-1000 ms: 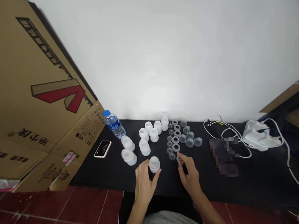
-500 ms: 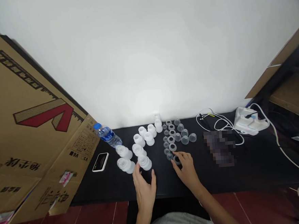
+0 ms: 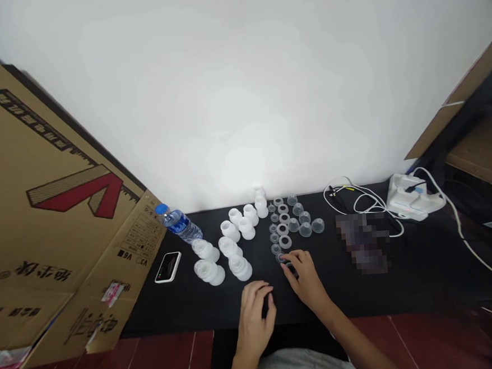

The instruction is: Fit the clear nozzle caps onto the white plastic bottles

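Several white plastic bottle-like parts (image 3: 229, 246) stand in rows on the black table (image 3: 405, 286). To their right lie several small clear rings (image 3: 284, 241) and clear caps (image 3: 305, 229). My left hand (image 3: 255, 313) rests near the table's front edge with its fingers curled, below the nearest white part (image 3: 240, 266) and apart from it. My right hand (image 3: 305, 278) reaches to the nearest clear ring (image 3: 289, 266), and its fingertips are pinched around it on the table.
A large cardboard box (image 3: 55, 220) leans at the left. A water bottle (image 3: 178, 224) and a phone (image 3: 168, 267) lie beside it. White cables (image 3: 357, 202) and a white charger unit (image 3: 411, 202) sit at the right. Red floor tiles lie below the table edge.
My left hand set the white part down among the rows, then drew back toward the front edge. My right hand stayed at the nearest clear ring. The camera tilted slightly.
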Demonstrator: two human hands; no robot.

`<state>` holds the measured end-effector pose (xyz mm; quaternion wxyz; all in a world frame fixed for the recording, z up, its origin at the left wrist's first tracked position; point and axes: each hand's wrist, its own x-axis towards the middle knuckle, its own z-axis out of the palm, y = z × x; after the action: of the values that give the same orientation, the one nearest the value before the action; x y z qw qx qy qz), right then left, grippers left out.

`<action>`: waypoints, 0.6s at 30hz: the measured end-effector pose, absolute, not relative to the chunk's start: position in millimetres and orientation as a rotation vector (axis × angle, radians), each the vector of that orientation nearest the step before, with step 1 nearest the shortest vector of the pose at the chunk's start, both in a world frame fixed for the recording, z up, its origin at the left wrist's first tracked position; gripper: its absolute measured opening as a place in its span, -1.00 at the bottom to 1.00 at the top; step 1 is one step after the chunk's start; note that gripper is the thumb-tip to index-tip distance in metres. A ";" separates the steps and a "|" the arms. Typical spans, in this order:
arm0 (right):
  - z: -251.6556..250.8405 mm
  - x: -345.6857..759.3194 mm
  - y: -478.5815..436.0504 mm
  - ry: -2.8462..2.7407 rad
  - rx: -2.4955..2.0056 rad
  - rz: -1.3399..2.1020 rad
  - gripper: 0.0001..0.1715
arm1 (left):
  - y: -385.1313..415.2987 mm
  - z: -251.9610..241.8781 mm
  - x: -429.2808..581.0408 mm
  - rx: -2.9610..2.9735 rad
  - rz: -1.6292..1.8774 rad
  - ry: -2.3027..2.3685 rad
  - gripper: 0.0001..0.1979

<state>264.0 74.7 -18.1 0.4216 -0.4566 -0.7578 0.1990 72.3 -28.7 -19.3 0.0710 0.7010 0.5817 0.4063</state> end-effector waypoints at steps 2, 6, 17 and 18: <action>-21.4 266.6 77.2 -1.832 -1.123 0.573 -0.82 | -23.1 -8.4 86.4 2.143 1.101 1.639 -0.62; -26.4 273.3 79.9 -1.614 -1.136 0.743 -0.80 | -8.9 6.8 109.8 2.214 0.903 1.508 -0.35; -17.2 279.2 78.6 -1.367 -1.071 1.057 -0.64 | 1.6 -13.4 100.7 1.419 1.378 1.453 -0.80; -15.8 279.5 78.1 -1.375 -1.049 1.071 -0.65 | 3.4 -12.5 99.1 1.314 1.405 1.412 -0.75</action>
<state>279.5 78.1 -15.8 0.5258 -0.4384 -0.5750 0.4480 99.1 3.4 -12.5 0.3687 0.5117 0.5500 0.5474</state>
